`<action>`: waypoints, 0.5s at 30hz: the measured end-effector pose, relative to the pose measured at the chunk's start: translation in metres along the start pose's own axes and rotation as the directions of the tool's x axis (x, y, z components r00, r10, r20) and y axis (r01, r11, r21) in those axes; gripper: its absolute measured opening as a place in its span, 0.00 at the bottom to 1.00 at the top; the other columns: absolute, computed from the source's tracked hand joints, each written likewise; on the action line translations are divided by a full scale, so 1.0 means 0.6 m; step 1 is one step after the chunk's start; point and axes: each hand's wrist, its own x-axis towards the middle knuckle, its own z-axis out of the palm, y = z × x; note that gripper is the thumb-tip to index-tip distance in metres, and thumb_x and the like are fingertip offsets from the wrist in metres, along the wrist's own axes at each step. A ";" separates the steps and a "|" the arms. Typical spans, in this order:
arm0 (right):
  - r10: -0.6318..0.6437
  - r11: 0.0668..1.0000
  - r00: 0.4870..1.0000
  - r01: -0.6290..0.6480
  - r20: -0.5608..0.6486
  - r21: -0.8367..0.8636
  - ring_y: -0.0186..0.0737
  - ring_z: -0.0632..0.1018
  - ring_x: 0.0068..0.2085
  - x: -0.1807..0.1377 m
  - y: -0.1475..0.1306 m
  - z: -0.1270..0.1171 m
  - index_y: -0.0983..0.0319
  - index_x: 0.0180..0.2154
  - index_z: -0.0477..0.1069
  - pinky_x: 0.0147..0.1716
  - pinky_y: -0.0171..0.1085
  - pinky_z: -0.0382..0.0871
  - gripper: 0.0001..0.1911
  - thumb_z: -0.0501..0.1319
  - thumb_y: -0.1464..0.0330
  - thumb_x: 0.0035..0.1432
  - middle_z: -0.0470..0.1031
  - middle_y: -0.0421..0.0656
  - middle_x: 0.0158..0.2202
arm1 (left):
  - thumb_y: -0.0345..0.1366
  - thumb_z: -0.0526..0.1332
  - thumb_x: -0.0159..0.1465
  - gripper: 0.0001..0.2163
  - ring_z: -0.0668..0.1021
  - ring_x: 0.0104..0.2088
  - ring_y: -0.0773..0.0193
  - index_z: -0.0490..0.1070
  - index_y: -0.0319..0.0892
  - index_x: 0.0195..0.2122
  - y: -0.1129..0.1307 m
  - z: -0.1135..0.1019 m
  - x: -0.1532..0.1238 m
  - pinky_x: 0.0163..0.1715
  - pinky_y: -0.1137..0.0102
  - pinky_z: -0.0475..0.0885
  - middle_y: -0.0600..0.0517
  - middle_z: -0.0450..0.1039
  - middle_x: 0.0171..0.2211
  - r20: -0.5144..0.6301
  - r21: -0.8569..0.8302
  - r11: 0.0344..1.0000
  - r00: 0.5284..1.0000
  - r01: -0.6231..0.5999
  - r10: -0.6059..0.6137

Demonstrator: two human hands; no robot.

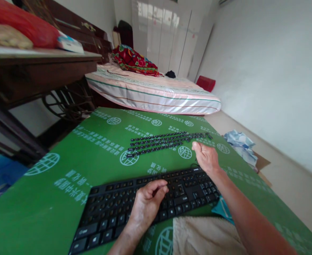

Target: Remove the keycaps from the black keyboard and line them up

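A black keyboard (113, 203) lies at a slant on the green table in front of me. Its nearer rows still carry keycaps, while much of the upper part shows bare key sockets. My left hand (146, 202) is over the middle of the keyboard, thumb and fingertips pinched together; whatever might be between them is too small to make out. My right hand (206, 157) hovers past the keyboard's far right end, closed, its fingertips hidden. Just beyond it, loose black keycaps (156, 144) are lined up in several rows on the table.
The green table (73, 152) bears printed globe logos and lettering. A beige cloth (203, 233) and a teal piece (223, 209) lie at the near edge. Behind stands a bed (156, 92); at left, a sewing-machine table (44, 78). Crumpled plastic (239, 141) rests at right.
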 end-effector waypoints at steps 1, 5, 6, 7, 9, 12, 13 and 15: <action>0.004 0.998 1.000 -0.005 0.022 0.057 0.38 0.74 0.25 -0.019 -0.001 -0.005 0.60 0.25 0.72 0.27 0.33 0.63 0.27 0.46 0.50 0.58 0.69 0.41 0.17 | 0.38 0.61 0.52 0.08 0.79 0.30 0.62 0.76 0.41 0.30 0.002 0.001 -0.001 0.33 0.70 0.74 0.52 0.79 0.27 -0.001 -0.014 1.000 1.000 0.004 -0.004; 0.073 0.875 0.963 -0.186 0.259 0.447 0.31 0.69 0.15 -0.088 -0.001 -0.013 0.63 0.29 0.71 0.16 0.30 0.61 0.24 0.53 0.48 0.54 0.69 0.38 0.16 | 0.36 0.61 0.52 0.08 0.79 0.28 0.63 0.76 0.40 0.30 0.008 0.004 -0.003 0.33 0.71 0.74 0.52 0.79 0.26 -0.002 -0.063 0.998 1.000 0.008 -0.008; 0.087 0.823 0.938 -0.258 0.336 0.506 0.31 0.69 0.15 -0.102 -0.003 -0.014 0.63 0.30 0.71 0.15 0.30 0.61 0.23 0.55 0.49 0.52 0.70 0.39 0.18 | 0.35 0.60 0.52 0.07 0.79 0.28 0.63 0.76 0.40 0.30 0.008 0.005 -0.003 0.33 0.71 0.74 0.52 0.79 0.26 0.002 -0.066 0.998 1.000 0.004 -0.004; 0.093 0.779 0.910 -0.319 0.404 0.539 0.31 0.70 0.15 -0.115 -0.006 -0.015 0.64 0.31 0.71 0.14 0.29 0.62 0.23 0.58 0.49 0.50 0.72 0.40 0.19 | 0.35 0.60 0.53 0.07 0.79 0.29 0.63 0.76 0.41 0.30 0.008 0.005 -0.004 0.33 0.71 0.73 0.52 0.79 0.26 0.008 -0.067 0.998 1.000 -0.001 0.002; 0.082 0.728 0.861 -0.395 0.502 0.560 0.31 0.71 0.15 -0.137 -0.013 -0.016 0.65 0.31 0.72 0.14 0.29 0.63 0.22 0.63 0.52 0.46 0.73 0.40 0.19 | 0.34 0.60 0.53 0.07 0.79 0.29 0.63 0.76 0.41 0.31 0.008 0.006 -0.004 0.34 0.72 0.73 0.52 0.79 0.26 0.018 -0.072 0.997 1.000 -0.007 0.008; 0.056 0.715 0.821 -0.430 0.568 0.551 0.30 0.70 0.15 -0.156 -0.021 -0.012 0.65 0.31 0.72 0.14 0.29 0.64 0.20 0.65 0.55 0.44 0.71 0.38 0.16 | 0.33 0.60 0.53 0.07 0.79 0.29 0.64 0.76 0.40 0.31 0.007 0.007 -0.004 0.34 0.72 0.73 0.53 0.79 0.27 0.018 -0.066 0.998 1.000 -0.010 0.011; 0.054 0.719 0.816 -0.432 0.575 0.545 0.30 0.69 0.14 -0.159 -0.022 -0.010 0.65 0.30 0.72 0.14 0.29 0.64 0.19 0.65 0.55 0.44 0.70 0.37 0.15 | 0.33 0.60 0.53 0.06 0.79 0.29 0.64 0.76 0.41 0.31 0.006 0.007 -0.004 0.34 0.72 0.73 0.53 0.79 0.26 0.015 -0.058 0.998 1.000 -0.012 0.012; 0.058 0.737 0.811 -0.428 0.582 0.524 0.29 0.69 0.14 -0.159 -0.023 -0.005 0.65 0.31 0.73 0.14 0.28 0.64 0.19 0.65 0.56 0.45 0.69 0.37 0.13 | 0.33 0.60 0.54 0.06 0.78 0.29 0.64 0.76 0.41 0.30 0.005 0.008 -0.004 0.34 0.72 0.73 0.53 0.78 0.26 0.013 -0.044 0.999 1.000 -0.014 0.014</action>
